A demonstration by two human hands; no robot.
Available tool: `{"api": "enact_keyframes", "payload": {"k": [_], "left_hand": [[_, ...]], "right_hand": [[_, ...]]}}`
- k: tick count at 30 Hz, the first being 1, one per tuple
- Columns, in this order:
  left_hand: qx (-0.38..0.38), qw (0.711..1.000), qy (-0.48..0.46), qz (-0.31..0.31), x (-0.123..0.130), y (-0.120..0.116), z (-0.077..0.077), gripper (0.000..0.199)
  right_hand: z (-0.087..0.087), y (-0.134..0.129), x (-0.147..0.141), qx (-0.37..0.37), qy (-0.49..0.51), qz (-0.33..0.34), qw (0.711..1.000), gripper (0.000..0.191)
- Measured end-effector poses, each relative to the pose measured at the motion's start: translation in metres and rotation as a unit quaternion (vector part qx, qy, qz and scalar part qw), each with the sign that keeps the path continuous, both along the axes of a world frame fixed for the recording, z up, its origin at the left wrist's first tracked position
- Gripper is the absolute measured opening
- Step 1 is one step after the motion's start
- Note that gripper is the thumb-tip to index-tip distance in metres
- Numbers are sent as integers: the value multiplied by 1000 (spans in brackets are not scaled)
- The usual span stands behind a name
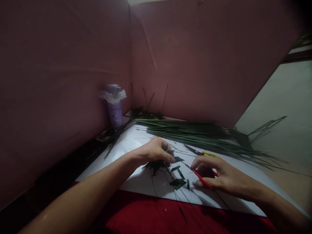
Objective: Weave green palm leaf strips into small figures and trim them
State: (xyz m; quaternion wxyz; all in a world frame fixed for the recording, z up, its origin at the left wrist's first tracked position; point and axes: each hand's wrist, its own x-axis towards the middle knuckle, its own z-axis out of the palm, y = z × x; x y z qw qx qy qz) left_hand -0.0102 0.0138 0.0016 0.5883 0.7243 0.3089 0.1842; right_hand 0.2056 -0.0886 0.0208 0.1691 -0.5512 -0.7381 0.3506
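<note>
My left hand [159, 151] is closed, thumb against fingers, on a dark green leaf strip [179, 159] whose pointed end sticks out to the right. My right hand [214, 174] grips red-handled scissors [202, 178], with their tip close to that leaf end. Beneath both hands, short cut leaf pieces [180, 182] lie on a white sheet [131, 143]. More dark leaf bits show under my left palm, partly hidden. Just beyond my right fingers is a yellow-handled pair of scissors [195, 150] with dark blades.
Long green leaves [185, 130] lie in a bundle across the back of the sheet, their ends spreading right. A purple cup [115, 113] with crumpled clear plastic on top stands at the back left. Pink walls [182, 65] rise behind. Red cloth [146, 211] lies in front.
</note>
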Motion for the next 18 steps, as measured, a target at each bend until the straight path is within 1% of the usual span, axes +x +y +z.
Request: {"api": "enact_keyframes", "payload": {"k": [6,18], "left_hand": [[-7,1000,8,24,1,-2,1,22],[-3,1000,6,-7,-1,1,0,20]], "right_hand": [[1,1,-1,6,-6,-4,1000,14],[0,1,2,-4,7,-2,1000,12]]}}
